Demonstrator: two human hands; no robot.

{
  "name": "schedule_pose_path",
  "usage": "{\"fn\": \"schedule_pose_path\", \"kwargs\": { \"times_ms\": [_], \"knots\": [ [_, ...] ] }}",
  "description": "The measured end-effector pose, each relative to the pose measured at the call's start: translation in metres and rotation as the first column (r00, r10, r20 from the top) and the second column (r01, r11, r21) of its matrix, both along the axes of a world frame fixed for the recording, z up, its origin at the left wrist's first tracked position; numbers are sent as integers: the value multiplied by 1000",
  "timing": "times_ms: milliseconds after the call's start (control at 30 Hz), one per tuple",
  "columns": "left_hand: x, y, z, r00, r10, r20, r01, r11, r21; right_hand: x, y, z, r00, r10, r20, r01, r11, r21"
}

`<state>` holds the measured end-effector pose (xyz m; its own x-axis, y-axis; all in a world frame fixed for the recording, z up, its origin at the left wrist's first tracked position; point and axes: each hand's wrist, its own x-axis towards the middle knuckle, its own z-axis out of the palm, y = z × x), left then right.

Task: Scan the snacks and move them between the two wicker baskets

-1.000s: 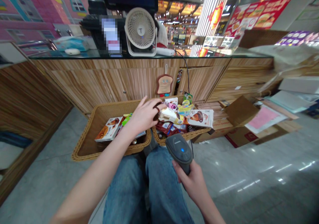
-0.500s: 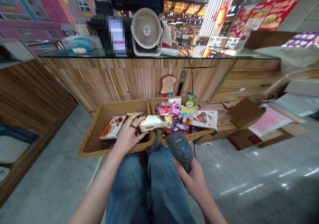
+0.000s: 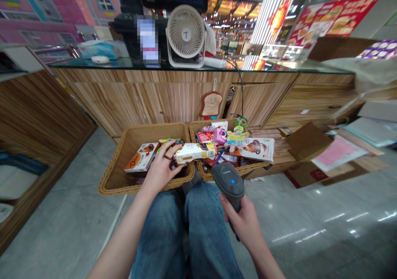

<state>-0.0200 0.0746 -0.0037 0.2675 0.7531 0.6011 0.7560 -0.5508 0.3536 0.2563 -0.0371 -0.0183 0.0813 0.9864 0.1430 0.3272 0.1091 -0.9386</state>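
My left hand (image 3: 163, 165) grips one end of a white and yellow snack package (image 3: 194, 153), holding it over the inner rims of two wicker baskets. Its printed barcode side is turned up toward me. In my right hand (image 3: 240, 215) is a dark grey barcode scanner (image 3: 228, 182) with a blue light on top, its head angled toward the package but apart from it. The left basket (image 3: 108, 175) holds an orange and white Dove box (image 3: 141, 158) and some green packets. In the right basket (image 3: 203, 173) lie a pink toy camera (image 3: 220, 135), a white chocolate box (image 3: 257, 149) and several other packets.
Behind the baskets stands a wood-grain counter (image 3: 133, 99) with a white fan (image 3: 186, 33) and a screen on its glass top. A toast-shaped hanging ornament (image 3: 211, 104) is on the front. Open cardboard boxes (image 3: 307, 171) lie on the floor at right.
The scanner and my right hand have shifted slightly right in view, along with most of the scene. My left hand keeps its hold on the snack package.
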Motion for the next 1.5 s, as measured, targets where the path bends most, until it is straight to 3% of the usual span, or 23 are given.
{"fn": "schedule_pose_path", "kwargs": {
  "times_ms": [433,633,833,967,1067,1167,1267,1433,1500],
  "knots": [
    [0,-1,0,1000,12,6,-12,1000,-22,2,-1,-2,1000,-26,-1,26,1000,10],
    [-4,-2,2,1000,27,-15,-26,997,70,1,-3,1,1000,-29,6,29,1000,3],
    [-51,10,19,962,261,-75,-258,965,48,4,-4,2,999,-25,23,25,1000,-10],
    [-89,25,25,841,510,-181,-524,851,-38,5,-4,1,999,-32,23,32,999,-3],
    [-95,34,21,806,556,-200,-580,811,-82,4,-5,0,1000,-27,15,27,1000,-5],
    [-74,40,16,869,456,-193,-476,876,-75,4,-6,-1,1000,-21,17,21,1000,1],
    [-33,46,14,928,301,-220,-323,944,-73,5,-7,-1,1000,-19,9,19,1000,0],
    [44,70,20,949,68,-307,-105,989,-107,8,-8,-2,1000,-26,1,26,1000,-14],
    [67,84,23,929,17,-369,-79,985,-154,9,-9,-3,1000,-30,3,30,999,-12]
  ]
}}
